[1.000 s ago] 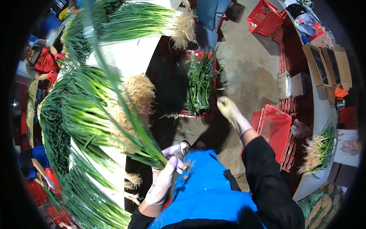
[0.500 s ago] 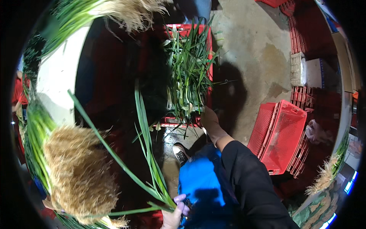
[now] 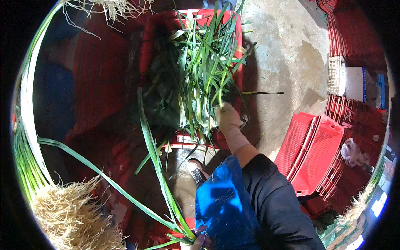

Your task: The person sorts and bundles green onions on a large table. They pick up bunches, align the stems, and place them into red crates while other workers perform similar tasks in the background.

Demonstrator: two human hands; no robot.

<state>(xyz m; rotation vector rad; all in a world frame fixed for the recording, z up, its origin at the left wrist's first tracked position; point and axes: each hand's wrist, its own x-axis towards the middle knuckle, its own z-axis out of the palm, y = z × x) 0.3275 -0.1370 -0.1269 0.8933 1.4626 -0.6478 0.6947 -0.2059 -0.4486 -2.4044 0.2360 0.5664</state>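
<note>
At the bottom edge my left hand [image 3: 200, 241], lilac at its fingertips, is closed round a leek [image 3: 181, 225] whose long green leaves fan up and left. Past my knees stands a red crate [image 3: 237, 25] heaped with loose green leaves [image 3: 200, 79]. Over its near right side my right hand [image 3: 229, 118], in what looks like a pale glove, has its fingers curled. A green leaf rises from its fingertips, which seem to pinch its lower end. Bundled leeks [image 3: 27, 162] lie at the left, their shaggy pale roots [image 3: 71, 214] toward me.
Red crates [image 3: 312, 154] are stacked at the right, with a clear plastic bag [image 3: 353, 152] beside them. Farther back are a white basket [image 3: 336, 75] and a white box [image 3: 354, 84]. A blue apron [image 3: 225, 196] covers my lap. More roots [image 3: 112, 8] hang at the upper left.
My view has shifted. My right hand has moved a little up over the crate's leaves. My left hand has dropped lower and still grips the leek.
</note>
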